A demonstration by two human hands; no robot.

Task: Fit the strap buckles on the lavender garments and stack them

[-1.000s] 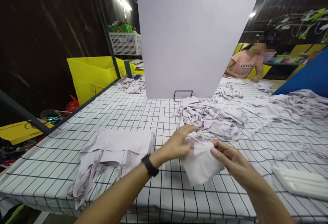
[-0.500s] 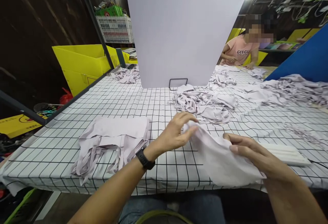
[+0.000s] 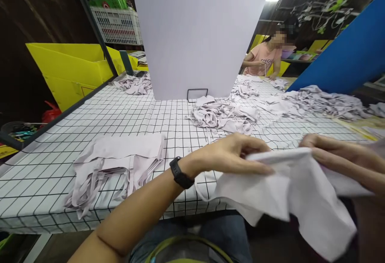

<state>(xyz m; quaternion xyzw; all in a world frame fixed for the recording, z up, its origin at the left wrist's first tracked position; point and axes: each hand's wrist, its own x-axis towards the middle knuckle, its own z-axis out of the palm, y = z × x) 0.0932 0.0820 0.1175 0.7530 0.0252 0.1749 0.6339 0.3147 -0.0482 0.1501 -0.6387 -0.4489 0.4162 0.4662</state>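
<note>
1. While the left hand grasps the pale cloth with its thumb over the near face, the right hand pinches it farther right along the top.
2. This cloth hangs at the near right, partly past the near edge of the surface; it is whitish, thin and limp, with soft folds, pointed lower corners and a narrow strap curving out at left.
3. The surface wears a white cover ruled with black squares, slightly rippled at right.
4. Near left lies a neat stack of similar pieces, flat and layered, their straps trailing toward the near edge.
5. Beyond the hands sits a crumpled heap, all twisted straps and creases.
6. Farther off rises a smooth, pale, round-cornered board, a bent dark wire frame at its foot.
7. At far left stands an angular, smooth-sided yellow bin.
</note>
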